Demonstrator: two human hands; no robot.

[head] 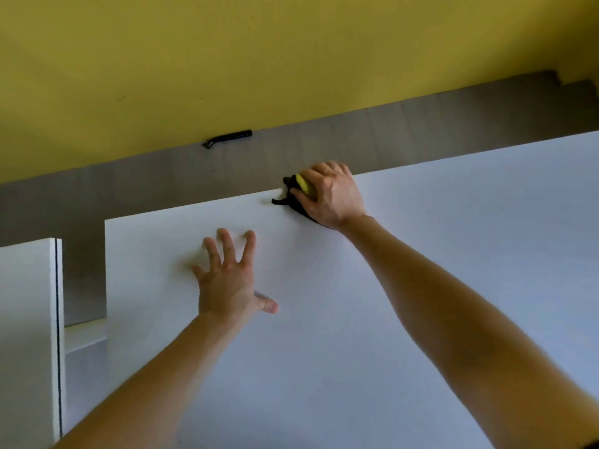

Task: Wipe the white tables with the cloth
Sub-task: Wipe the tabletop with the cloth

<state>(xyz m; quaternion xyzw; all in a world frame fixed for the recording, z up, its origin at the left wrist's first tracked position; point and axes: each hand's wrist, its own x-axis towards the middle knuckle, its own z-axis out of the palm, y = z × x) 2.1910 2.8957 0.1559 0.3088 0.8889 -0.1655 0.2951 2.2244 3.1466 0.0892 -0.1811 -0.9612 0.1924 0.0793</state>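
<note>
A large white table (421,222) fills most of the view. My right hand (330,194) grips a bunched black and yellow cloth (296,189) at the table's far edge, with my arm stretched out over the top. The cloth is mostly hidden under my fingers and palm. My left hand (228,277) lies flat on the table nearer to me, fingers spread and straight, thumb out to the right. It holds nothing.
A second white table (26,319) stands at the left, separated by a narrow gap. Grey floor (162,179) runs beyond the far edge to a yellow wall (259,59). A small black object (228,138) lies at the wall's foot.
</note>
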